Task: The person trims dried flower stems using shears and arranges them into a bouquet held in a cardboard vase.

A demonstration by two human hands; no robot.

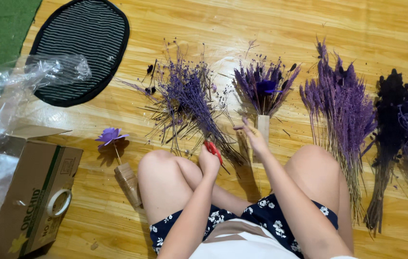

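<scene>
Warm, varnished wooden floorboards fill the view, with a striped oval mat (pixel 80 50) at eleven o'clock and crumpled clear plastic wrap (pixel 7 96) over a cardboard box (pixel 31 192) at eight o'clock; a roll of tape (pixel 59 202) lies on the box.

Trimming and gathering of dried stems appears to be the step in hand. Red-handled scissors (pixel 213 150) are gripped in the left hand (pixel 209 160), closed around the handles, with the blades pointing into a loose, wiry heap of purple lavender sprigs (pixel 187 103) at twelve o'clock. The right hand (pixel 254 139) is held with fingers partly spread against a small bouquet (pixel 264 86), whose feathery purple heads stand above a pale wrapped stem base (pixel 263 127); whether a single stem is pinched there cannot be told.

At two and three o'clock, brushy lilac grass bundles (pixel 341 105) and a darker, almost black bundle (pixel 391 124) are laid flat, straw-coloured at the stalk ends. A purple paper flower (pixel 110 135) lies near a twine-wrapped cone (pixel 128 182) at nine o'clock.

A careful cut is judged to be called for next, with the brittle stems steadied.
</scene>
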